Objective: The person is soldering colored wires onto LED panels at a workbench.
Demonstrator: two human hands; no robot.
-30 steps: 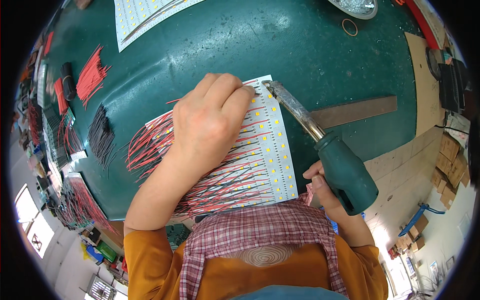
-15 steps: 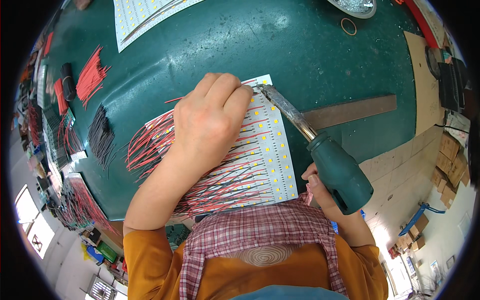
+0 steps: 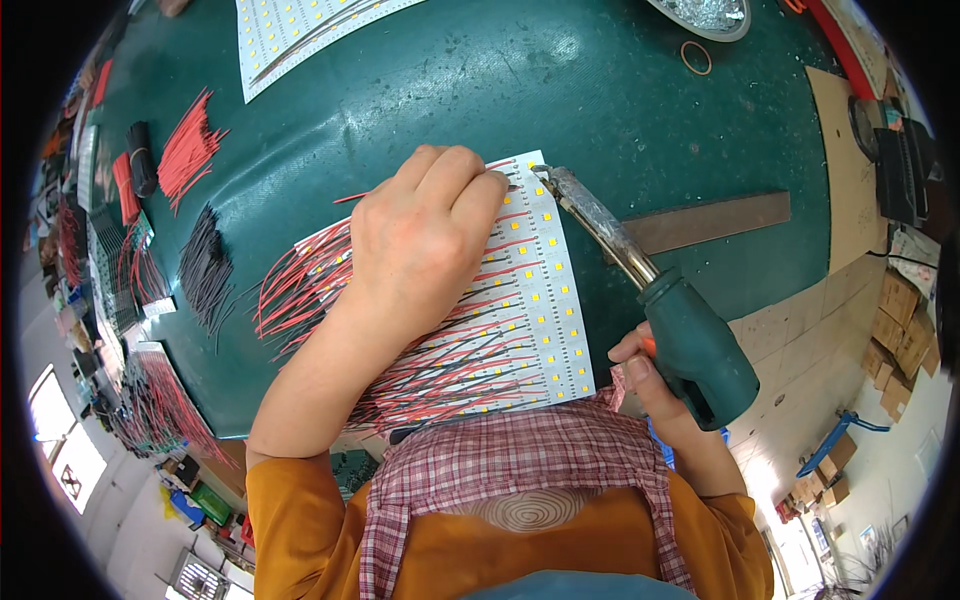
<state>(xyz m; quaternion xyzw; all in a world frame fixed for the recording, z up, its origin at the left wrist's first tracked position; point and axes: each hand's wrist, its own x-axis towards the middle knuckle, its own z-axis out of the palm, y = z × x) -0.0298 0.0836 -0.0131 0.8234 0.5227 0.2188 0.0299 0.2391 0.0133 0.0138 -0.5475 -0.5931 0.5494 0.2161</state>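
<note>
A white LED board [image 3: 548,300] with rows of yellow chips lies in front of me, its left part covered by red and black wires [image 3: 440,372]. My left hand [image 3: 428,225] rests over the board's upper part, fingers curled and pinched together near the top row. A thin wire end shows at the fingertips; the rest of it is hidden under the hand. My right hand [image 3: 665,398] is closed round a soldering iron with a thick green handle [image 3: 700,350]. The iron's tip is at the board's top right corner, a little to the right of my left fingertips.
A flat brown metal bar [image 3: 710,222] lies right of the board. Bundles of red wires [image 3: 190,150] and black wires [image 3: 206,270] lie at the left. Another LED board [image 3: 300,35] and a grey dish [image 3: 708,15] are at the far side, with a ring [image 3: 696,58] near the dish.
The soldering iron has moved right, its tip drawn away from my left fingertips to the board's corner. My left hand has stayed almost in place.
</note>
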